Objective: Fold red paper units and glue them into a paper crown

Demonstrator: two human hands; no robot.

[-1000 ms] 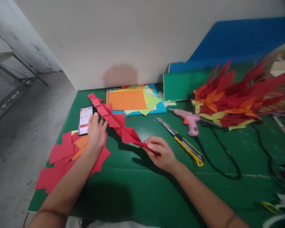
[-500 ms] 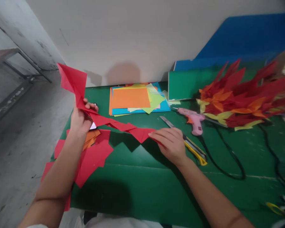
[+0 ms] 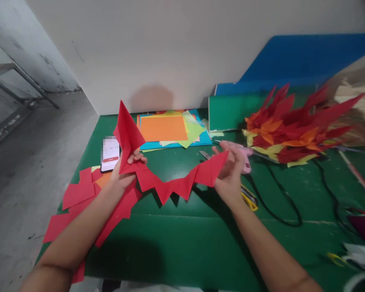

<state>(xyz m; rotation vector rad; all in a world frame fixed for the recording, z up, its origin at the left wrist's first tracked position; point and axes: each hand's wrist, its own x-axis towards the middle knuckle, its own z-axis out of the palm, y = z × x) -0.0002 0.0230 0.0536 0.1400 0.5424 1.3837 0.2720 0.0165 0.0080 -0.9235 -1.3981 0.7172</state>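
Observation:
A zigzag strip of folded red paper (image 3: pixel 170 187) sags in a curve above the green table between my two hands. My left hand (image 3: pixel 128 166) is closed on its left end, beside a tall pointed red fold that stands up from the fingers. At the other end, my right hand (image 3: pixel 231 174) holds the strip, its fingers mostly behind the paper. Under and beside my left forearm lie several cut red paper pieces (image 3: pixel 79 196). Behind my right hand, partly covered, are a pink glue gun (image 3: pixel 246 156) and a yellow box cutter (image 3: pixel 250 198).
A stack of coloured paper (image 3: pixel 163 129) lies against the white board. A phone (image 3: pixel 110 156) rests at the table's left. A red, orange and yellow paper flame piece (image 3: pixel 292 129) stands at the right, near a black cord (image 3: pixel 280 219). Yellow-handled scissors (image 3: pixel 336 259) lie front right.
The strip has gone from stretched and slanting to a sagging curve. My left hand has moved right and down, uncovering the phone; my right hand has turned and risen slightly.

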